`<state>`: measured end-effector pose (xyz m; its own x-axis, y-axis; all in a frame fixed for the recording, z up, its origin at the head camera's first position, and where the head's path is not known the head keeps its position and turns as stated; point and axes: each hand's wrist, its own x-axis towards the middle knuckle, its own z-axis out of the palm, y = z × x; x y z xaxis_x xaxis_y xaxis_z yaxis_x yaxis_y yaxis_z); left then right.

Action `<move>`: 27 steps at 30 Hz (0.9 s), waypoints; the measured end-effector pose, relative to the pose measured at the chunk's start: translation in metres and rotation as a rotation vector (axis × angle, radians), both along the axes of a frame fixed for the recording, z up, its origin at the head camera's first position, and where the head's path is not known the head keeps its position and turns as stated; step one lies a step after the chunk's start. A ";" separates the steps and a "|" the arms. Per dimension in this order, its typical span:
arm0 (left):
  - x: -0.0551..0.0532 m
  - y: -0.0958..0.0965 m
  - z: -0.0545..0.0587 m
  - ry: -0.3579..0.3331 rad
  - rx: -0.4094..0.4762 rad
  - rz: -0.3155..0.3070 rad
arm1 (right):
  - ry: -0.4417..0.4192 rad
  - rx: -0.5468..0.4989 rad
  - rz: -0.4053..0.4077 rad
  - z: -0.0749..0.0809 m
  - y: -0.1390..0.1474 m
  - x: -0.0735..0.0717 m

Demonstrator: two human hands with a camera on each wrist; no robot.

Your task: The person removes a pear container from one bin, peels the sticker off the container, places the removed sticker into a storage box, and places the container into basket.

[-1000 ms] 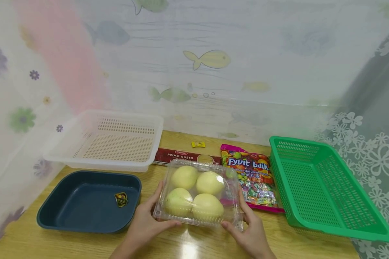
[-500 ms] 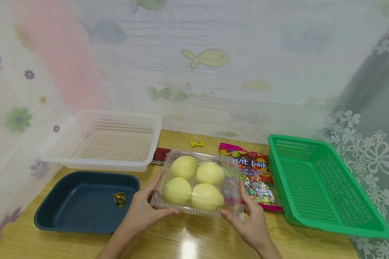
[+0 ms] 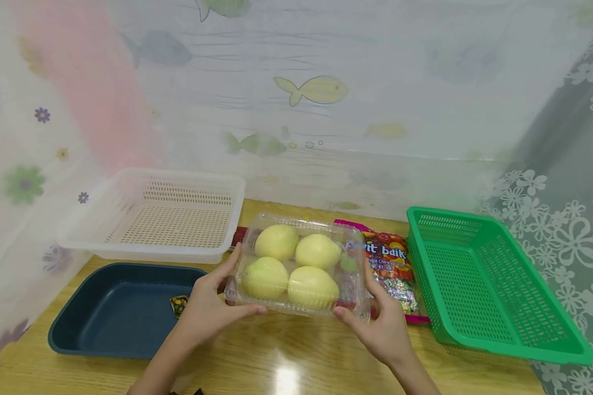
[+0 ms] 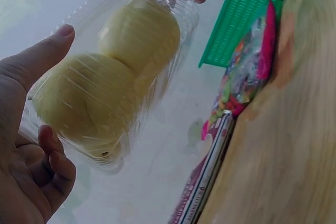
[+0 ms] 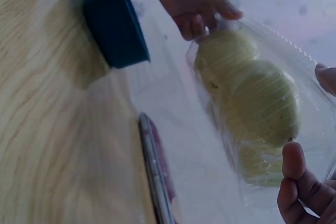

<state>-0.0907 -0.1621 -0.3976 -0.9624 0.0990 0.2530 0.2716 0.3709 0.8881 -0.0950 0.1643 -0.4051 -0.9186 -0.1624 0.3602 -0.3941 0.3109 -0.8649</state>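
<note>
Both my hands hold a clear plastic clamshell box (image 3: 352,285) above the table, tilted so that its top faces me. Inside lie several pale yellow round fruits (image 3: 318,251), pear-like in look. My left hand (image 3: 207,307) grips the box's left end, thumb along the near edge. At the right end my right hand (image 3: 379,328) grips it, its thumb on the near corner. In the left wrist view the lifted box (image 4: 113,163) is apart from the wooden table (image 4: 283,150). Part of each hand's fingers is hidden behind the box in the head view.
A dark blue tub (image 3: 123,315) with a small black-and-gold packet (image 3: 178,305) stands left, before a white basket (image 3: 217,249). A candy bag (image 3: 395,271) lies beside the green basket (image 3: 519,351) at right. Behind the box, a dark red pack (image 3: 238,237) is mostly covered.
Both hands have raised the box and moved it slightly farther back and left in the head view. It now covers most of the red pack and nearly all of the small yellow sweet.
</note>
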 end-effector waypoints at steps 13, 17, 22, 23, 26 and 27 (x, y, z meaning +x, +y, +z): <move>-0.009 -0.018 0.024 0.104 -0.068 -0.003 | 0.067 0.119 0.027 0.025 -0.006 -0.010; -0.011 -0.027 0.029 0.063 -0.109 0.019 | 0.071 0.084 0.070 0.027 -0.012 -0.016; -0.012 -0.036 0.033 0.041 -0.143 0.041 | 0.033 0.040 0.115 0.031 -0.022 -0.023; -0.013 -0.038 0.033 0.038 -0.147 0.046 | 0.024 0.038 0.117 0.032 -0.025 -0.024; -0.016 -0.044 0.035 0.044 -0.159 0.054 | 0.012 0.053 0.111 0.035 -0.031 -0.028; -0.017 -0.047 0.035 0.045 -0.162 0.056 | 0.006 0.054 0.112 0.036 -0.033 -0.030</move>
<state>-0.1076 -0.2087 -0.3623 -0.9555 0.0887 0.2812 0.2849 0.5235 0.8030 -0.1248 0.1312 -0.3695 -0.8917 -0.2827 0.3536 -0.4338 0.3105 -0.8458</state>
